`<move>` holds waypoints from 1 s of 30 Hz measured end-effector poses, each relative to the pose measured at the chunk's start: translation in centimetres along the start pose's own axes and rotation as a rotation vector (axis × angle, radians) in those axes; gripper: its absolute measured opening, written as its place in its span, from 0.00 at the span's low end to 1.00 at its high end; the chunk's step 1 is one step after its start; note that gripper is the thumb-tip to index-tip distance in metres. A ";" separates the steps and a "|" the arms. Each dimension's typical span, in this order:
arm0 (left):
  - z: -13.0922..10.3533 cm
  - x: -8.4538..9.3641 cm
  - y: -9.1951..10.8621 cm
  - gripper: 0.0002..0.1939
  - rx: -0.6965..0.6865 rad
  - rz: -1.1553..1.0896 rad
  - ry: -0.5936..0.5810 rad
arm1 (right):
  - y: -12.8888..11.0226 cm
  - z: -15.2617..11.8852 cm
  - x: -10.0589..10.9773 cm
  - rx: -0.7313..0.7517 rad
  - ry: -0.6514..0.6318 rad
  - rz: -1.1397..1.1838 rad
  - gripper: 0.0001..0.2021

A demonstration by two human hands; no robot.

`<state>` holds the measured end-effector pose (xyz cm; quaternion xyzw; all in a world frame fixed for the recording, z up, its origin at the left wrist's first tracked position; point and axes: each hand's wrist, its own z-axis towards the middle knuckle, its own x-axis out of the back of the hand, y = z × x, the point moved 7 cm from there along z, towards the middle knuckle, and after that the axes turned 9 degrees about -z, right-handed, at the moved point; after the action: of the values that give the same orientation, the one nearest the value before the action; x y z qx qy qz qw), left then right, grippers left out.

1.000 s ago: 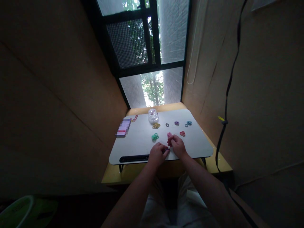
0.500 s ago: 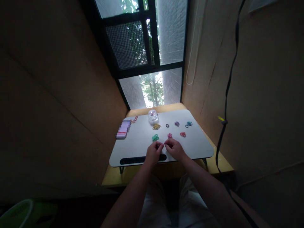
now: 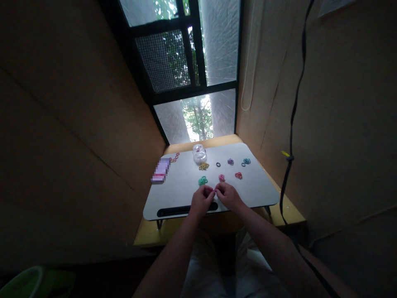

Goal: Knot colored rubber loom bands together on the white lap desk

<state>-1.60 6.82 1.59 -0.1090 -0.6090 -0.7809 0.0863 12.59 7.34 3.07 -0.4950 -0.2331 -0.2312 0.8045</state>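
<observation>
Over the front of a white lap table (image 3: 180,186), my left hand (image 3: 201,199) and my right hand (image 3: 228,195) meet with thumbs and fingers pinched together. A tiny pinkish bit shows between the fingertips, too small to name. Just beyond my right hand lies a pile of pink rings (image 3: 221,177). A green pile of rings (image 3: 202,180) is just past my left hand. Farther back are yellow rings (image 3: 204,166), a single dark ring (image 3: 218,164), purple rings (image 3: 230,162) and blue rings (image 3: 246,161). Red rings (image 3: 238,175) lie to the right.
A clear plastic jar (image 3: 199,154) stands at the table's back edge. A phone (image 3: 161,170) lies at the left edge, near a short chain of reddish and yellow rings (image 3: 175,157). A black slot (image 3: 173,210) runs along the front. A dark cord (image 3: 293,120) hangs at right.
Both hands stay pinched at nearly the same spot, with only slight finger movement. A pinkish bit shows more clearly between the fingertips. The view has shifted slightly.
</observation>
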 end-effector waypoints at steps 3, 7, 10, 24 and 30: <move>-0.1 -0.1 0.1 0.10 -0.018 0.032 -0.016 | 0.0 0.0 0.0 -0.009 0.003 -0.003 0.04; -0.2 0.0 0.0 0.10 0.001 -0.014 0.005 | 0.1 -0.1 0.1 -0.012 0.014 0.020 0.04; -0.1 -0.1 0.0 0.11 0.024 -0.067 0.005 | 0.3 -0.1 -0.2 -0.004 -0.001 0.083 0.04; 0.1 0.1 -0.1 0.13 0.042 -0.032 0.062 | 0.9 -0.1 -0.7 -0.025 0.010 0.166 0.09; 0.0 0.0 -0.3 0.12 0.048 -0.054 0.060 | 0.9 -0.2 -0.7 -0.035 -0.007 0.144 0.08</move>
<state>-1.71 6.87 1.35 -0.0667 -0.6274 -0.7710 0.0860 12.58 7.61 1.94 -0.5252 -0.1954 -0.1749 0.8096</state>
